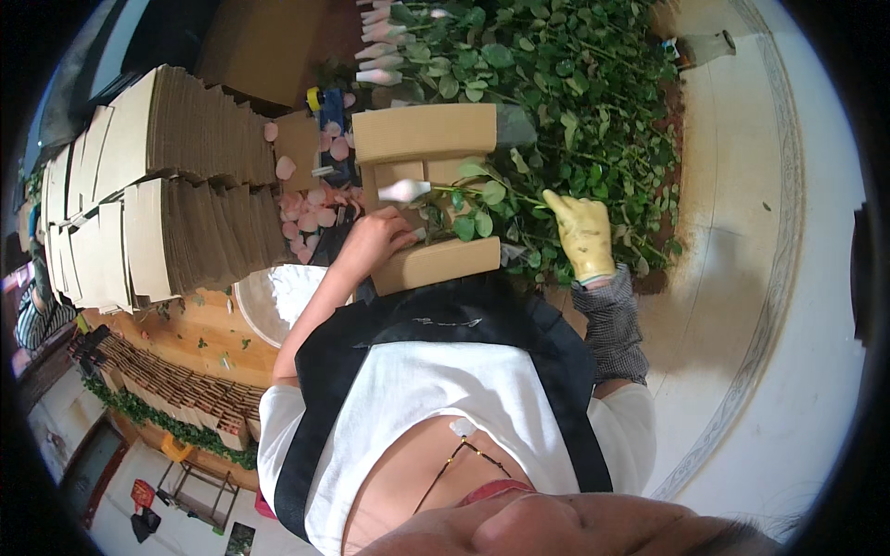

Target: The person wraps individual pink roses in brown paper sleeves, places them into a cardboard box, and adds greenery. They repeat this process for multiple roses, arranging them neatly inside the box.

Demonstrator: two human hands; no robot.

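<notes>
My left hand (381, 236), bare, reaches over the near left edge of an open cardboard box (437, 266). Its fingertips are at a small white piece (419, 234); whether they grip it is not clear. My right hand (580, 233), in a stained yellow glove, is closed on a green rose stem at the box's right side. That stem runs left over the box to a rose bud in a white sleeve (405, 190). Leafy stems (476, 219) lie in the box under it. Beyond the box is a large heap of leafy rose stems (570, 90), with white-sleeved buds (379, 76) at its left side.
Stacks of folded cardboard (149, 236) stand at left. Pink petals (306, 215) and a yellow tape roll (314, 99) lie between them and the box. A round tub (261, 306) of white pieces is beside my left arm. A clear bottle (709, 46) lies at upper right.
</notes>
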